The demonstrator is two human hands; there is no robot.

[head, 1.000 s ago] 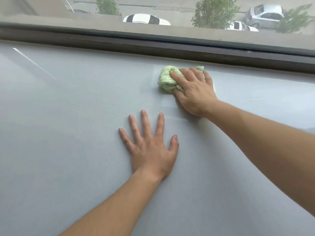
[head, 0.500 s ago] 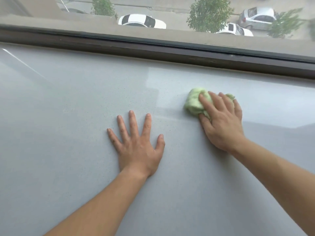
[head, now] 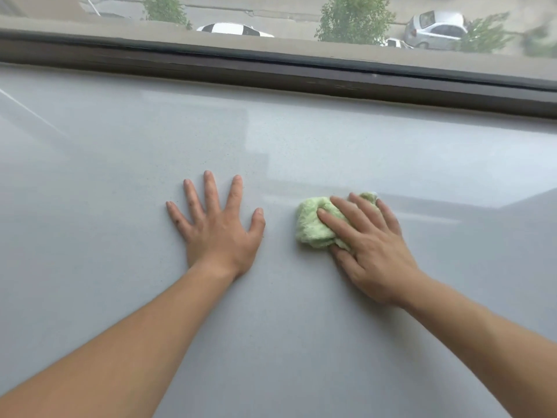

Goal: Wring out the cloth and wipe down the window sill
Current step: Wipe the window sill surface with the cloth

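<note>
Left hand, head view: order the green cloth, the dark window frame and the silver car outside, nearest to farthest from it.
1. The green cloth, just right of the left hand, under the right hand.
2. The dark window frame, ahead, past the fingertips.
3. The silver car, outside, upper right.

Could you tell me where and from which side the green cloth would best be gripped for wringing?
Probably its bunched left end, taken from the left: that part of the cloth bulges free, while the right hand lies over the rest.
</note>
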